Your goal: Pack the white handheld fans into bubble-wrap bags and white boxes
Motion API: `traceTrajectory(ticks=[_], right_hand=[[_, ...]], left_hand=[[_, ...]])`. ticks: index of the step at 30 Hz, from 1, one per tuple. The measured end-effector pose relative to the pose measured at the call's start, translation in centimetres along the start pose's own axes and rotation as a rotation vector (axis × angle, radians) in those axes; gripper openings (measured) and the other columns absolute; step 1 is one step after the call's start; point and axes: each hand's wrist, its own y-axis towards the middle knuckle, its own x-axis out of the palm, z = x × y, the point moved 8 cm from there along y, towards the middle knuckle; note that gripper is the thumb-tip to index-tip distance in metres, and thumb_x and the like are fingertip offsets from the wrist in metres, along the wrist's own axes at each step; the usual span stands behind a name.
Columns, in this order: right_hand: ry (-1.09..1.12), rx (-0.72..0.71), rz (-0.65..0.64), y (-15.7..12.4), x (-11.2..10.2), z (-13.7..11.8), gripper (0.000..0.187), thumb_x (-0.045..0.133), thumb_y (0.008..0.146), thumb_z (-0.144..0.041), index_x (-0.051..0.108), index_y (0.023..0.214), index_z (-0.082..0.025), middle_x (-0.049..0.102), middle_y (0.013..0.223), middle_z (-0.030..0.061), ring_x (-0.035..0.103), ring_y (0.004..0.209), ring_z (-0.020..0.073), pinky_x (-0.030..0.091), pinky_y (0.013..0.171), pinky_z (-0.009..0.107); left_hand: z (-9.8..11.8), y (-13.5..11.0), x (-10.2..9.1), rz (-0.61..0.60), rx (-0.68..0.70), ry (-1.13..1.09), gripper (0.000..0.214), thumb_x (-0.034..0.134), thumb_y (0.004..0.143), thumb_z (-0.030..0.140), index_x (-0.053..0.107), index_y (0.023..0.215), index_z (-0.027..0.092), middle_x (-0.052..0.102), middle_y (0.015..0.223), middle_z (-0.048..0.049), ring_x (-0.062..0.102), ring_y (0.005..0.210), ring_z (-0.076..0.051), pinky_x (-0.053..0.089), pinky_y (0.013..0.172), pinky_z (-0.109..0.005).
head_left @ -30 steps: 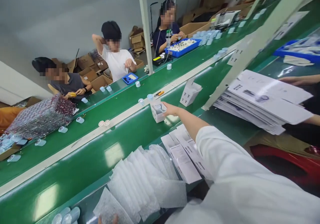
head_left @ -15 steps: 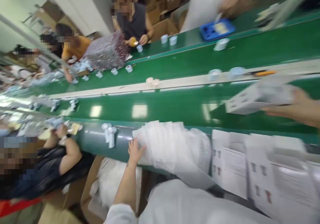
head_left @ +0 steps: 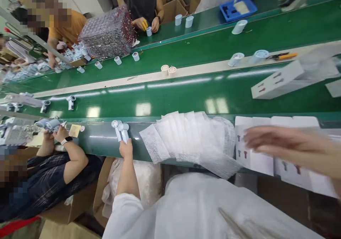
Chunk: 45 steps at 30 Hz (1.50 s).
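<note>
Two small fans (head_left: 120, 130) lie touching the left grip (head_left: 126, 149), just ahead

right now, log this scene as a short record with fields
left hand: touching two small fans on the grey ledge; grip unclear
right hand: open, blurred, above flat white cartons
between them: fanned bubble bags
green belt: one white box lying on it
beside: another person's hands holding similar fans

Grey ledge (head_left: 101, 140): fans (head_left: 120, 130), foam bags (head_left: 191, 136), cartons (head_left: 255, 163)
</note>
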Motion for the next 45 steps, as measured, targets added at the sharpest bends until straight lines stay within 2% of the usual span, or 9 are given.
traceTrajectory(ticks=[3, 9, 14, 17, 20, 27, 32, 36, 45], right_hand=[[0.224, 0.14, -0.352, 2.5, 13.1, -1.8, 0.043, 0.071, 0.072, -0.054, 0.068, 0.1, -0.021, 0.069, 0.092, 0.0106, 0.067, 0.09, 0.0266, 0.055, 0.083, 0.043], [0.78, 0.26, -0.13, 10.6, 26.4, -1.6, 0.04, 0.074, 0.073, -0.04, 0.055, 0.102, -0.02, 0.065, 0.096, 0.0055, 0.064, 0.089, 0.0179, 0.055, 0.079, 0.033], [0.843, 0.264, -0.049, 9.3, 23.8, 0.3, 0.035, 0.075, 0.07, -0.03, 0.052, 0.095, -0.021, 0.059, 0.073, -0.0023, 0.06, 0.065, 0.013, 0.055, 0.061, 0.028], [0.734, 0.323, -0.228, 6.6, 22.2, 1.8, 0.041, 0.08, 0.064, -0.027, 0.057, 0.096, -0.017, 0.059, 0.076, -0.0014, 0.059, 0.065, 0.0124, 0.056, 0.062, 0.027], [0.688, 0.392, -0.429, 3.8, 23.1, 3.0, 0.054, 0.085, 0.056, -0.026, 0.057, 0.102, -0.016, 0.061, 0.087, 0.0012, 0.061, 0.074, 0.0146, 0.056, 0.061, 0.026], [0.682, 0.404, -0.63, 2.9, 26.8, 2.4, 0.126, 0.086, 0.051, -0.018, 0.007, 0.149, -0.026, 0.057, 0.086, -0.0041, 0.061, 0.068, 0.0134, 0.056, 0.063, 0.029], [0.747, 0.326, -0.708, 3.2, 24.9, 1.5, 0.082, 0.084, 0.052, -0.018, 0.05, 0.127, -0.022, 0.059, 0.101, 0.001, 0.062, 0.082, 0.0138, 0.055, 0.064, 0.022], [0.722, 0.322, -0.628, 2.4, 22.8, 2.1, 0.063, 0.081, 0.055, -0.018, 0.056, 0.113, -0.02, 0.058, 0.101, 0.0014, 0.062, 0.078, 0.0135, 0.055, 0.059, 0.021], [0.759, 0.24, -0.536, 0.8, 19.7, 1.0, 0.063, 0.08, 0.061, -0.024, 0.05, 0.116, -0.021, 0.061, 0.091, 0.0007, 0.063, 0.061, 0.0107, 0.055, 0.052, 0.023]], left_hand=[[0.9, -4.3, 2.1, -0.128, -0.036, -0.185, 0.025, 0.057, 0.079, 0.042, 0.046, 0.07, 0.02, 0.051, 0.062, 0.0006, 0.055, 0.057, -0.015, 0.04, 0.053, -0.026], [2.3, -19.2, 6.9, -0.688, 0.134, -0.47, 0.035, 0.059, 0.08, 0.05, 0.054, 0.093, 0.017, 0.056, 0.072, 0.001, 0.052, 0.057, -0.01, 0.044, 0.056, -0.023], [-0.4, -19.3, 6.9, -0.734, 0.605, 0.015, 0.059, 0.081, 0.062, 0.036, 0.057, 0.113, 0.016, 0.057, 0.117, -0.0125, 0.052, 0.112, -0.028, 0.043, 0.097, -0.044], [-2.6, -15.4, 7.4, -0.698, 0.61, 0.197, 0.011, 0.067, 0.075, 0.023, 0.065, 0.085, 0.018, 0.064, 0.101, -0.0115, 0.054, 0.108, -0.029, 0.04, 0.1, -0.048], [-2.6, -14.0, 7.7, -0.714, 0.581, 0.179, 0.013, 0.055, 0.081, 0.019, 0.066, 0.076, 0.02, 0.068, 0.089, -0.0099, 0.061, 0.093, -0.026, 0.046, 0.093, -0.045], [1.8, -17.5, 6.4, -0.974, 0.47, -0.127, 0.019, 0.052, 0.08, 0.027, 0.068, 0.084, 0.016, 0.069, 0.078, -0.0033, 0.061, 0.072, -0.015, 0.048, 0.071, -0.028], [4.2, -18.6, 5.6, -0.998, 0.465, -0.174, 0.013, 0.056, 0.077, 0.029, 0.061, 0.074, 0.016, 0.061, 0.066, 0.0016, 0.053, 0.063, -0.011, 0.042, 0.066, -0.024], [6.2, -19.4, 5.1, -0.898, 0.466, -0.304, 0.017, 0.057, 0.077, 0.034, 0.057, 0.075, 0.017, 0.057, 0.065, 0.0019, 0.052, 0.062, -0.012, 0.043, 0.066, -0.025], [15.6, -26.8, 3.2, -0.87, 1.264, 0.039, 0.016, 0.041, 0.088, 0.018, 0.056, 0.081, 0.019, 0.06, 0.078, -0.0041, 0.055, 0.074, -0.016, 0.045, 0.069, -0.028]])
